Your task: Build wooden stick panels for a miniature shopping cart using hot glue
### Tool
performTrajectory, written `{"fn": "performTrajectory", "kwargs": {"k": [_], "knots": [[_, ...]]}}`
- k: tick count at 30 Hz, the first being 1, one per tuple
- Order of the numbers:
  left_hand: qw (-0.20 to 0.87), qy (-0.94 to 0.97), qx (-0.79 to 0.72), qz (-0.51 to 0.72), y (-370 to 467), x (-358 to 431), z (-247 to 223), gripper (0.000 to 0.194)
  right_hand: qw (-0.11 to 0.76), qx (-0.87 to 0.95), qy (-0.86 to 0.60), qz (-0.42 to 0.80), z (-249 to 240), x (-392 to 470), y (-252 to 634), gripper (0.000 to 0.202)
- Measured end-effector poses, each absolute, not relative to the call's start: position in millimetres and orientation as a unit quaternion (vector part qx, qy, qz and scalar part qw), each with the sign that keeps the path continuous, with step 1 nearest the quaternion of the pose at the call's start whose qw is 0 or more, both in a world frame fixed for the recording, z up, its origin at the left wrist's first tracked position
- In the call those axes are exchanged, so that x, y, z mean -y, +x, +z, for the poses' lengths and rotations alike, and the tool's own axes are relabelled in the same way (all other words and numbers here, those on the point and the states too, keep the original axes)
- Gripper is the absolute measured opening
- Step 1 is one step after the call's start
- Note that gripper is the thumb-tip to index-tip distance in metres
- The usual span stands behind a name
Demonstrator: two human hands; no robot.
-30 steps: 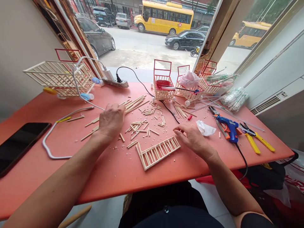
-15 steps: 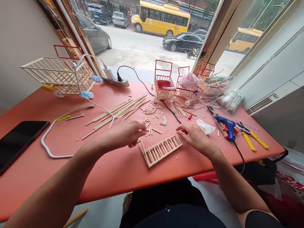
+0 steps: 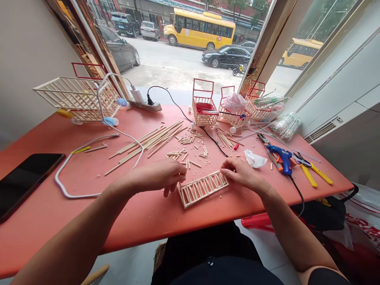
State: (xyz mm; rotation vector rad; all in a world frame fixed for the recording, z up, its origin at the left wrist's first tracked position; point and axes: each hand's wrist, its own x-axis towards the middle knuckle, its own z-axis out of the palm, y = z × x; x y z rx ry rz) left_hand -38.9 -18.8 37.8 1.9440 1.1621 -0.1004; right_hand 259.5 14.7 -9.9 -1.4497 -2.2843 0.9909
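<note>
A ladder-like frame (image 3: 204, 190) of thin wooden sticks lies on the table in front of me. My left hand (image 3: 168, 176) is at its far left corner, thumb and fingers closed around a short upright stick there; the fingertips partly hide the contact. At the frame's right end, my right hand (image 3: 240, 172) pinches the corner between thumb and fingers. Just beyond the frame lie short cut stick pieces (image 3: 187, 163) and crumbs. Long wooden sticks (image 3: 148, 144) lie in a loose bundle behind my left hand.
Small stick-built carts (image 3: 204, 109) stand along the window, with a larger one (image 3: 80, 97) at left. A blue glue gun (image 3: 282, 158), yellow-handled pliers (image 3: 314, 174) and crumpled tissue (image 3: 255, 159) lie at right. A phone (image 3: 28, 182) and white cable (image 3: 68, 194) lie at left.
My left hand has come slightly nearer and onto the frame's left corner. My right hand has closed in on the right end. The whole view has shifted a little.
</note>
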Motion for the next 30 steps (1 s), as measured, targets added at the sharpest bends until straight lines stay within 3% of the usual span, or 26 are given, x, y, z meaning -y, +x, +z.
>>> {"fn": "performTrajectory", "kwargs": {"k": [8,13,18,21,25,30], "knots": [[0.445,0.767,-0.44,0.141,-43.0,13.8,39.5,0.024,0.143,0.757,-0.459,0.443,1.5,-10.4,275.1,0.032],[0.382,0.706,-0.493,0.336,-45.0,-2.7,17.7,0.041,0.254,0.694,-0.493,0.458,14.1,-16.7,291.8,0.044],[0.205,0.858,-0.393,0.259,-46.4,-20.3,-19.5,0.025,0.387,0.639,-0.527,0.405,21.2,-22.3,309.5,0.049],[0.193,0.896,-0.334,0.22,-37.3,-21.2,-34.9,0.02,0.416,0.621,-0.53,0.401,19.3,-22.3,312.8,0.049],[0.161,0.906,-0.341,0.193,-31.7,-22.7,-41.1,0.011,0.398,0.634,-0.517,0.415,12.9,-22.7,308.4,0.046],[0.041,0.898,-0.395,0.19,-60.7,-42.9,-47.3,0.026,0.323,0.682,-0.496,0.429,11.0,-27.3,296.1,0.044]]}}
